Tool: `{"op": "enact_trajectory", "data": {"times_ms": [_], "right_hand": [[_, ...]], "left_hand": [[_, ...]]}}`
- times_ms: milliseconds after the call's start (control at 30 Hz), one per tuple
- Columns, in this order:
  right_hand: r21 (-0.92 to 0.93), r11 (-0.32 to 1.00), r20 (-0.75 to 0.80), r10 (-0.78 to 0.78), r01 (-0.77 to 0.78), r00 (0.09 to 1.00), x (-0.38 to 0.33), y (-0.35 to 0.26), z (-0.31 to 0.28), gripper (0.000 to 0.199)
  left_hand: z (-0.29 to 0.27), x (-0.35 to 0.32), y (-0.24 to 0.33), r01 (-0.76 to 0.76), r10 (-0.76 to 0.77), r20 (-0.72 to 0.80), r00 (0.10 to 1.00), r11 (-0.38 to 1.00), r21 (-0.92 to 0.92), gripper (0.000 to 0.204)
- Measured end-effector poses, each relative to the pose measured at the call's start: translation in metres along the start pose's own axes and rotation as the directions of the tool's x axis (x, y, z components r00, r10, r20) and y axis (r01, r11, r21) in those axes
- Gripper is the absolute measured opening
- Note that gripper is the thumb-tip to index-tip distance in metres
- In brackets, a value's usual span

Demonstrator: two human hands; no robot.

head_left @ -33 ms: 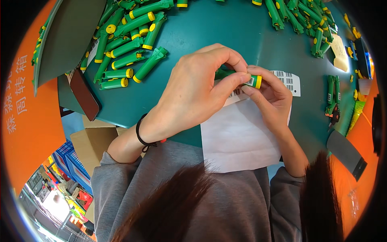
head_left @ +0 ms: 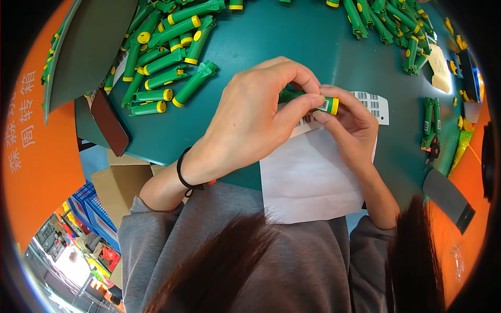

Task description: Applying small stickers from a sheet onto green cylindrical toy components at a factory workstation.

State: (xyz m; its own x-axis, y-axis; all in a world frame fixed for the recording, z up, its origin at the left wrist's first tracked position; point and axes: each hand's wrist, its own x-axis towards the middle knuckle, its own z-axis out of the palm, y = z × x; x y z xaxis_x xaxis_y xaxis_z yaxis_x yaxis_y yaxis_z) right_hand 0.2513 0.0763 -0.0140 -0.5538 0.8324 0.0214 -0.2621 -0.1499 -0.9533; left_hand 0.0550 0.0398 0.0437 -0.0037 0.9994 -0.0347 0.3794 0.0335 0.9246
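Green plastic, capped at one end with a yellow ring, is making up the small tube that both hands are gripping over the table. Fingers of the left hand are curling over the tube's green body and closing on it from above, thumb tip pressing near the yellow end. Fingers of the right hand are clamping the same yellow end from below and behind. A small barcode label is sitting on the tube between the fingertips. Just beneath the fingers, a white sheet is lying on the teal table, with a strip of barcode labels just beyond the right fingers. Well away past the left knuckles, a heap of green tubes is lying, and a second heap is spreading beyond the right fingers.
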Motion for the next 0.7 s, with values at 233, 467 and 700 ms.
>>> {"op": "enact_trajectory", "data": {"times_ms": [233,467,700], "right_hand": [[-0.058,0.998,0.019,0.011,-0.010,1.000,0.000,-0.005,-0.003,0.036],[-0.094,0.995,0.010,0.029,-0.027,1.000,0.000,-0.006,-0.003,0.037],[-0.101,0.990,-0.039,-0.107,0.103,0.994,0.001,0.000,0.007,0.047]], "left_hand": [[0.002,0.001,-0.005,-0.033,0.034,-0.011,0.999,0.999,0.040,0.019],[-0.001,0.003,0.001,0.114,-0.099,0.162,0.982,0.990,-0.084,0.030],[-0.003,0.002,-0.004,-0.010,0.012,0.059,0.998,0.999,-0.035,0.022]]}}
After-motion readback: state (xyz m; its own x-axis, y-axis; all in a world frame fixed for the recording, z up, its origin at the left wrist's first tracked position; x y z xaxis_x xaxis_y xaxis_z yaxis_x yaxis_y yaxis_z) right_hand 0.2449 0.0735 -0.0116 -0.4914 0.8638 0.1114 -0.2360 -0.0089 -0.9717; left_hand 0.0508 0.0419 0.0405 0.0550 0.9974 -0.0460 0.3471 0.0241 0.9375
